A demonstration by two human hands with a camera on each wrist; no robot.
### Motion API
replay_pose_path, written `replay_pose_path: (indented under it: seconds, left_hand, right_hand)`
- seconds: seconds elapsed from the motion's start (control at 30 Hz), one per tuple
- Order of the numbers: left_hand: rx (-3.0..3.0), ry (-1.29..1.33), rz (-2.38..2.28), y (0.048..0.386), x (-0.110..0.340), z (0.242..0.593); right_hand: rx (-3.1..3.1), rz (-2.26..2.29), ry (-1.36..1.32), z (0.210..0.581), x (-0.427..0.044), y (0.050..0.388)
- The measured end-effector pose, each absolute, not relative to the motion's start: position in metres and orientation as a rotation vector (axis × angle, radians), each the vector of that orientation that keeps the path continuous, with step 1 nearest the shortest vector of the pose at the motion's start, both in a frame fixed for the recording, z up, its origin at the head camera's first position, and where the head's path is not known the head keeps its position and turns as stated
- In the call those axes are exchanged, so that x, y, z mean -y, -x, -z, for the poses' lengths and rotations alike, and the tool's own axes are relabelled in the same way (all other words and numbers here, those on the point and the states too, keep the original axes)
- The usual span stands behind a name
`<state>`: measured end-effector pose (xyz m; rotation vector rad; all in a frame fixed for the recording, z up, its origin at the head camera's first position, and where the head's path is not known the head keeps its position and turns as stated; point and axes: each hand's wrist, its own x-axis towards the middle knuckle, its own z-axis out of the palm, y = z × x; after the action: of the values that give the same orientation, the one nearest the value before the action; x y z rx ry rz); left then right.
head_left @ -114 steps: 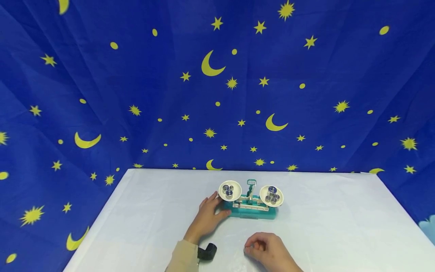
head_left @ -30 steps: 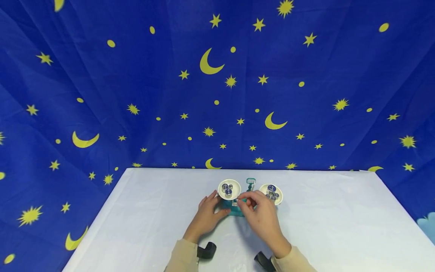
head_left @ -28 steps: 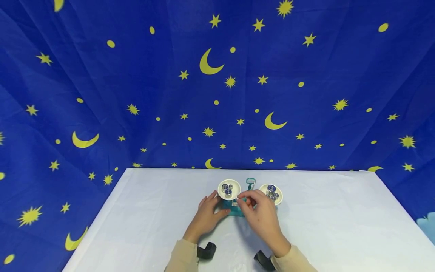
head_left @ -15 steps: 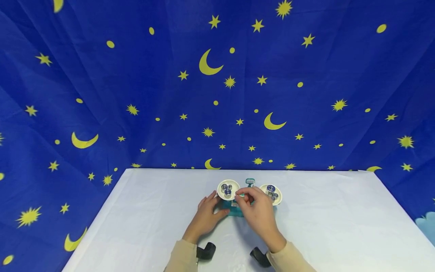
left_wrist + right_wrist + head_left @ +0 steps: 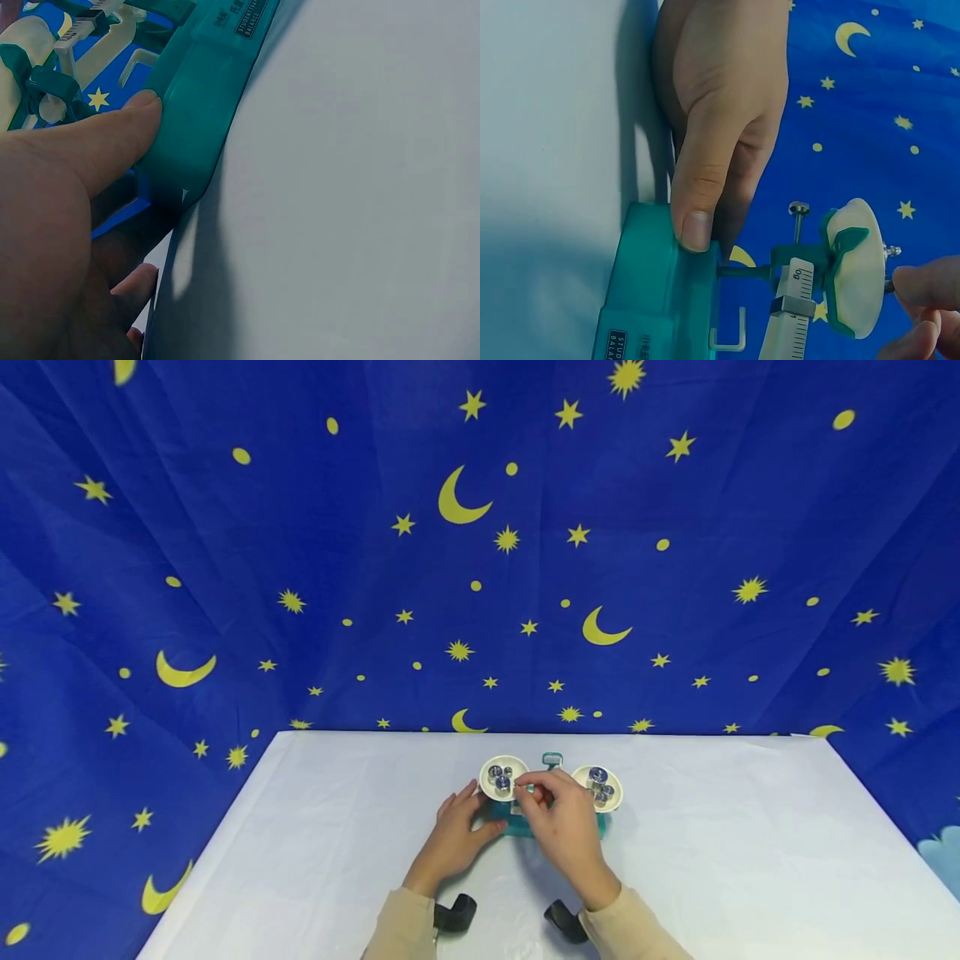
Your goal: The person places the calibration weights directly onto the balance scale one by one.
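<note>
A green balance scale with two white pans stands on the table. My left hand grips its left end; in the left wrist view the thumb presses on the green base. The left pan bears three metal weights, and the right pan bears several more. My right hand is at the left pan's right edge, pinching a small metal weight, mostly hidden by the fingertips. That hand covers the middle of the beam in the head view.
The white table spreads around the scale. A blue cloth with yellow stars and moons hangs behind it. Black wrist mounts stick out from both sleeves. The beam carries a ruled scale with a metal slider.
My right hand has come from the table's front up to the scale, then inched left to the left pan's edge, carrying the small weight. My left hand keeps its hold on the base.
</note>
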<state>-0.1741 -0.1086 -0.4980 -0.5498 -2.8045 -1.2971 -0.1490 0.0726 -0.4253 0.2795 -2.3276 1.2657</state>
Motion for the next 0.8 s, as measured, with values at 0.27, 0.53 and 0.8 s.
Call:
replay_pose_path:
  seconds: [0.27, 0.53, 0.8]
  left_hand:
    - [2.808, 0.534, 1.302, 0.1742, 0.1083, 0.4978]
    - [2.813, 0.526, 1.304, 0.1737, 0.1080, 0.4967]
    - [2.813, 0.522, 1.312, 0.1731, 0.1076, 0.4958]
  right_hand:
    - [2.358, -1.209, -0.257, 0.4242, -0.0680, 0.1500]
    - [2.372, -1.154, -0.225, 0.4256, -0.0650, 0.1517]
    - [2.423, -1.160, -0.173, 0.4231, -0.0631, 0.1547]
